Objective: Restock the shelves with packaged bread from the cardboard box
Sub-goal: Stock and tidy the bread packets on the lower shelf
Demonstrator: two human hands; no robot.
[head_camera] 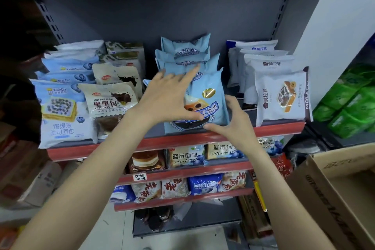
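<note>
A light-blue bread packet (211, 97) stands at the front of a row of like packets (185, 50) on the upper shelf (113, 147). My left hand (168, 97) lies spread against the packet's left side and front, fingers straight, thumb on its lower front. My right hand (233, 122) touches its lower right corner with straight fingers. The cardboard box (334, 184) sits open at the lower right; its inside is mostly out of frame.
XianDu blue packets (63, 111) and cream chocolate packets (109, 99) fill the shelf's left, white Mola packets (282, 95) its right. Lower shelves (182, 172) hold more bread. Green packs (353, 103) sit at the right, cartons (24, 178) at the left.
</note>
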